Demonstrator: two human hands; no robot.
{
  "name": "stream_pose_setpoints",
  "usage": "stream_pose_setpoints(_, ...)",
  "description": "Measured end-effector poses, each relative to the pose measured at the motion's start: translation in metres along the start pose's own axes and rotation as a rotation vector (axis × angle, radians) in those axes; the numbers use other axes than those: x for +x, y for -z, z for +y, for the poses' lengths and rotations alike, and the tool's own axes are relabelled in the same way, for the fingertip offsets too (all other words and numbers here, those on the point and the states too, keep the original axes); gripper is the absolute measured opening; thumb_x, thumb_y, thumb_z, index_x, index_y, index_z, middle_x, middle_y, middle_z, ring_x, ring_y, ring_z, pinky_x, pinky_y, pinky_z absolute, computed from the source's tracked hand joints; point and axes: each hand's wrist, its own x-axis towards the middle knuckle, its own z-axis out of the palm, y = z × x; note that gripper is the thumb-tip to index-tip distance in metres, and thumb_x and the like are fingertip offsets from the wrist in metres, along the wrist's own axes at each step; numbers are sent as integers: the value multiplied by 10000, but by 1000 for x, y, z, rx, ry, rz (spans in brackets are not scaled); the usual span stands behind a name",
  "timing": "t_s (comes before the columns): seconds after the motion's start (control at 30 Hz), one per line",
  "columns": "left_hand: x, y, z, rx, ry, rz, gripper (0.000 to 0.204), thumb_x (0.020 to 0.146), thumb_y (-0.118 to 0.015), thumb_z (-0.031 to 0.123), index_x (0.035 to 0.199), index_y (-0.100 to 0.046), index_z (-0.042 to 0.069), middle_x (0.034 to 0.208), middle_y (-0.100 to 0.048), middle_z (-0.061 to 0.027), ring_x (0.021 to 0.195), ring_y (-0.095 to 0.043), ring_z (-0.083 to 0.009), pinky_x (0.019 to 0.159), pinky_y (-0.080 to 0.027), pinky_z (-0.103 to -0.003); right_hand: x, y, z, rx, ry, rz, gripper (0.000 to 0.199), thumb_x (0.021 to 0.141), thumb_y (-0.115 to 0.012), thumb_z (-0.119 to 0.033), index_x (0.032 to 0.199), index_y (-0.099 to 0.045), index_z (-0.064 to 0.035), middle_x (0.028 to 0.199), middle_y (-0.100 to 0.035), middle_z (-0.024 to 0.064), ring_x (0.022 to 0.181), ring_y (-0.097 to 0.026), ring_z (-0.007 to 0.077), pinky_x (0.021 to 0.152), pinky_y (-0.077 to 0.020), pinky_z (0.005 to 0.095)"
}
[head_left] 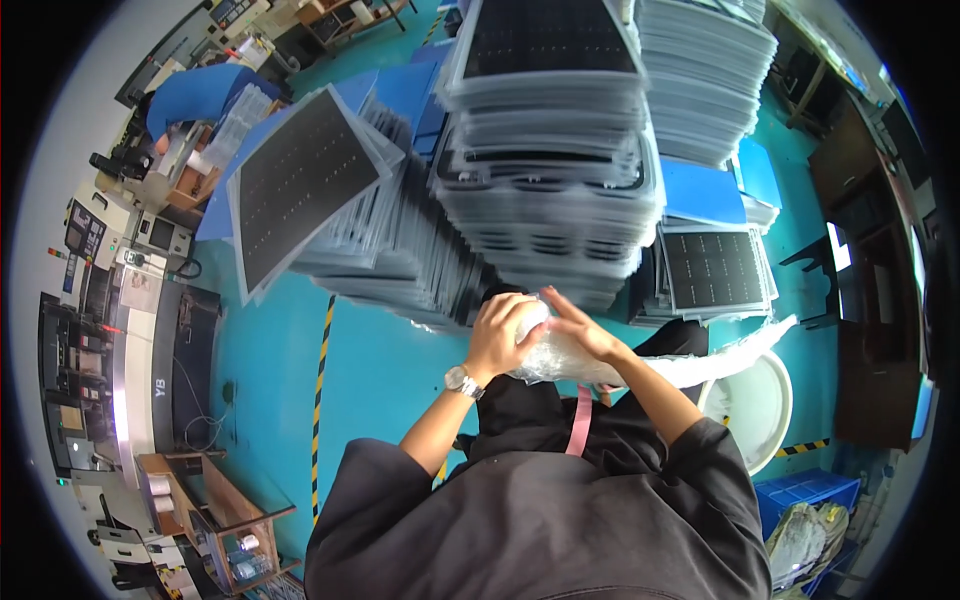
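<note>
Hands: left hand [503, 325], right hand [575, 325] gripping clear plastic wrap [600, 362]; tray stacks [545, 200] close ahead.

You wear a loose, dark charcoal top with wide sleeves that end around the elbows, leaving both forearms bare. The fabric looks soft and matte, falling in broad folds over your shoulders and chest. A narrow pink strap [578, 422] runs down the front of the top. On your left wrist sits a wristwatch [459, 380] with a round, silver-toned case and a metal band. Your left hand [503, 330] and right hand [582, 328] are bare, without gloves.
</note>
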Motion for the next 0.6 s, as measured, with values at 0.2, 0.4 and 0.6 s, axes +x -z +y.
stream_pose_setpoints(0.2, 121, 83, 38, 30, -105, -247, 556, 946, -744, 357, 1407, -619, 71, 1439, -614, -175, 1426, -495, -358, 1220, -321, -525, -8, 51, -10, -524, 36, 344, 631, 1021, -643, -440, 1433, -516, 21, 1266, -694, 251, 1200, -678, 355, 983, -533, 417)
stream_pose_setpoints(0.4, 286, 188, 126, -326, -507, 151, 231, 1007, -697, 155, 1193, -730, 23, 1123, -772, -90, 1011, -734, -154, 899, -573, -288, -22, 47, -32, -870, -190, 168, 589, 1049, -527, -512, 1318, -606, 6, 1135, -721, 273, 1048, -685, 471, 911, -542, 507)
stream_pose_setpoints(0.6, 371, 141, 87, 3, -368, -121, 628, 926, -761, 489, 1404, -650, 97, 1504, -585, -112, 1448, -493, -248, 1203, -357, -353, -21, 52, -49, -920, 175, 356, 485, 1011, -619, -411, 1256, -645, 7, 1182, -702, 256, 1092, -669, 454, 942, -540, 484)
